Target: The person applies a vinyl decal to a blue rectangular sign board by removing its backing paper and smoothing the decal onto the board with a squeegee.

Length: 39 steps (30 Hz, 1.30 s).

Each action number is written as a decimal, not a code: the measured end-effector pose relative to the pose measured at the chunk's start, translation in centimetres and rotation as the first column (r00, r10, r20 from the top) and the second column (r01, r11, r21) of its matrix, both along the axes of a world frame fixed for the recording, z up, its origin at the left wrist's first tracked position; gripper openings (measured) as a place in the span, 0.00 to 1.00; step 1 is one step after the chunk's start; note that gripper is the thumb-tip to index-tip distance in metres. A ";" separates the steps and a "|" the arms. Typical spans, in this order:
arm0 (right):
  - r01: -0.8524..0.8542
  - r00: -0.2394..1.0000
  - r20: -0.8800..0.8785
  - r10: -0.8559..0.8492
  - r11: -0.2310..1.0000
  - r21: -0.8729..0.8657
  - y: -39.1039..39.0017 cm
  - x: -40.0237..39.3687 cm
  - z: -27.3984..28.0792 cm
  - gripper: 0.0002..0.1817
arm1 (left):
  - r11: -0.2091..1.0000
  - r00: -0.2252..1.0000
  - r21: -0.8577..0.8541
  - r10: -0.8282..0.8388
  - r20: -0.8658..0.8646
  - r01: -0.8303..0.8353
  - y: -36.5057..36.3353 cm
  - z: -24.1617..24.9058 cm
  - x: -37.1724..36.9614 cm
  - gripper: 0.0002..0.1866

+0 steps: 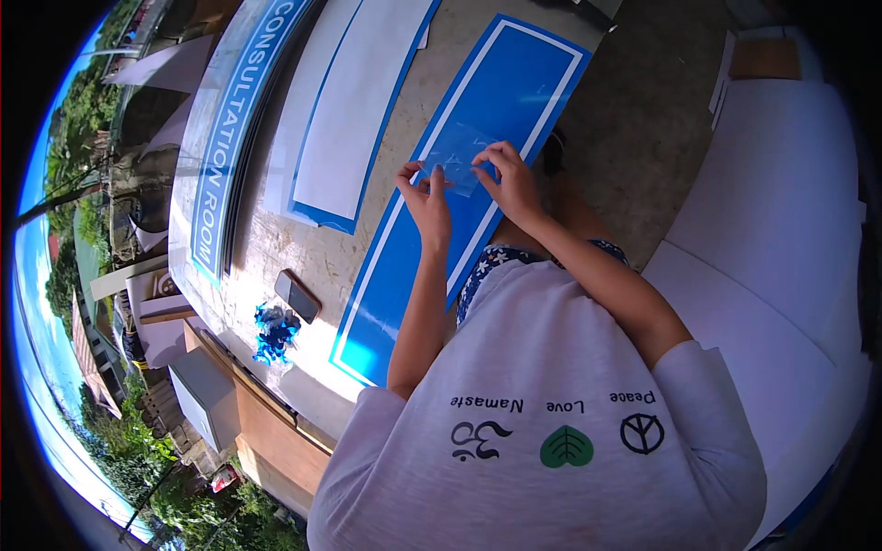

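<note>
A small piece of clear plastic film (457, 163) stretches between my two hands, over a long blue sign panel (501, 87) with a white border line. My left hand (428, 200) pinches the film's near left side between thumb and fingers. At the film's right edge, my right hand (508, 185) is closed in a pinch on it too. The film looks creased and partly see-through, so its exact outline is hard to make out. Beneath my hands the blue panel lies flat at a slant on the worktable (404, 138).
Left of the panel lie white sheets with blue edges (354, 119) and a "CONSULTATION ROOM" sign (230, 138). A phone (299, 296) rests beside a crumpled heap of blue scraps (275, 332). Large white boards (763, 230) stand on the right.
</note>
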State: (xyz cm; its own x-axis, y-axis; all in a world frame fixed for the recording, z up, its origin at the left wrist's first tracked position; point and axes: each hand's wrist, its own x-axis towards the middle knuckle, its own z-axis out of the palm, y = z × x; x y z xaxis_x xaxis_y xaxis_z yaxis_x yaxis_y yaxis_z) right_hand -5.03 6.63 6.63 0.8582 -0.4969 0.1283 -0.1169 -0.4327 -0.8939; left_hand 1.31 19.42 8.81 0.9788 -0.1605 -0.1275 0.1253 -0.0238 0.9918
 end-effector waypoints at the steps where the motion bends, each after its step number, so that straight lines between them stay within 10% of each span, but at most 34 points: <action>1: -0.014 0.998 0.052 0.017 0.999 -0.043 -0.2 0.1 -0.1 0.09 | 1.000 1.000 -0.010 -0.006 0.016 0.007 0.2 0.4 0.3 0.17; 6: 0.021 0.989 0.145 -0.021 1.000 -0.001 -0.8 0.5 0.2 0.06 | 0.928 0.935 -0.250 -0.320 -0.153 0.277 2.2 -0.4 3.5 0.29; 10: 0.051 0.984 0.169 -0.051 0.999 0.000 -0.9 0.8 0.2 0.06 | 0.828 0.830 -0.050 -0.558 0.010 0.558 1.9 -0.4 5.3 0.23; 17: 0.065 0.993 0.103 -0.060 0.997 -0.037 -0.8 0.2 1.5 0.12 | 0.833 0.834 0.083 -0.551 0.035 0.547 0.5 -2.4 8.0 0.05; 27: 0.248 0.967 -0.093 -0.236 0.957 0.149 -0.9 1.9 -3.7 0.13 | 0.807 0.843 0.296 -0.537 0.007 0.512 -0.4 -2.3 8.6 0.09; 29: 0.299 0.943 -0.311 -0.120 0.716 0.631 -0.9 1.4 -1.6 0.15 | 0.884 0.918 0.302 -0.391 0.058 0.357 -0.7 -2.8 7.9 0.10; 39: 0.315 0.949 -0.298 -0.102 0.335 0.888 -0.7 2.0 -3.1 0.08 | 0.920 0.958 0.270 -0.286 -0.030 0.284 -0.2 -2.1 6.4 0.14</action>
State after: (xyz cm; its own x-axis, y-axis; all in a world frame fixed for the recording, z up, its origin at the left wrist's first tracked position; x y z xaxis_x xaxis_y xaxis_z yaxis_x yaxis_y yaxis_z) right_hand -3.03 5.97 3.58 0.6594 -0.3740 -0.6522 -0.2557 0.7042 -0.6624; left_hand 7.66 19.21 6.71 0.8981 -0.3938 -0.1958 0.0643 -0.3230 0.9442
